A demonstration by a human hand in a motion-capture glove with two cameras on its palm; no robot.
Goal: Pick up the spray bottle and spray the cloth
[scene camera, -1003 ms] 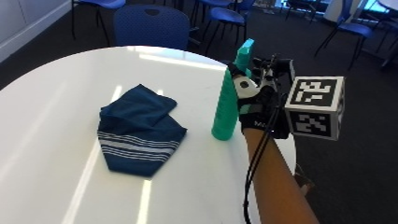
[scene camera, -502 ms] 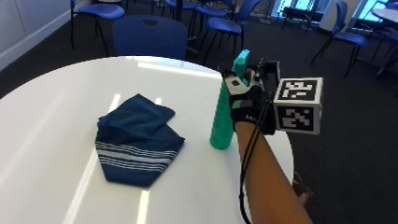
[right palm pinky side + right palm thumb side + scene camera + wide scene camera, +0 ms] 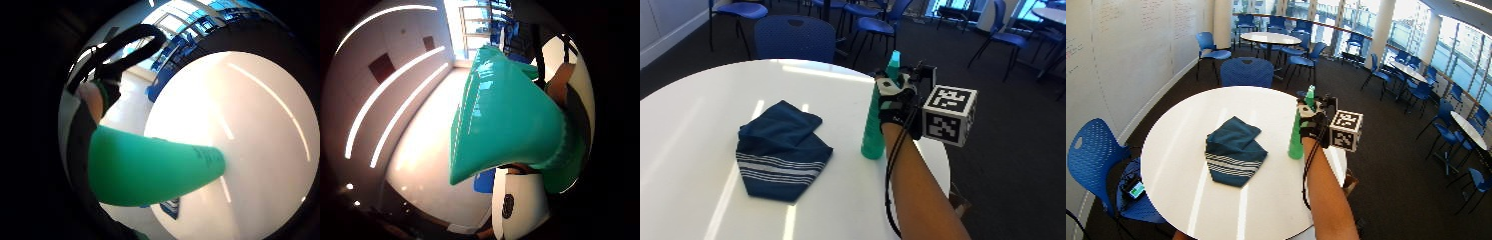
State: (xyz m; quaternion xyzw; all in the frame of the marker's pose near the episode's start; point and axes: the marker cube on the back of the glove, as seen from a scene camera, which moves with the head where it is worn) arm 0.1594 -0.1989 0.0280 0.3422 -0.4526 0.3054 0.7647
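One blue chair (image 3: 794,38) stands behind the table (image 3: 700,115) — gloved right hand (image 3: 898,107) fingers grasping the green spray bottle (image 3: 875,125) beside the cloth (image 3: 780,150).

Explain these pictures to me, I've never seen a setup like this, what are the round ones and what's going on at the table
No machine here: a person's black-gloved right hand carries two small cameras on its palm. The two round pictures come from those, looking out from the thumb side and the little-finger side. The other two are taken from outside, one closer and one wider. On the round white table lies a crumpled dark blue cloth with white stripes. Beside it stands a tall green plastic spray bottle, its base on the table, and the hand grips its upper part.
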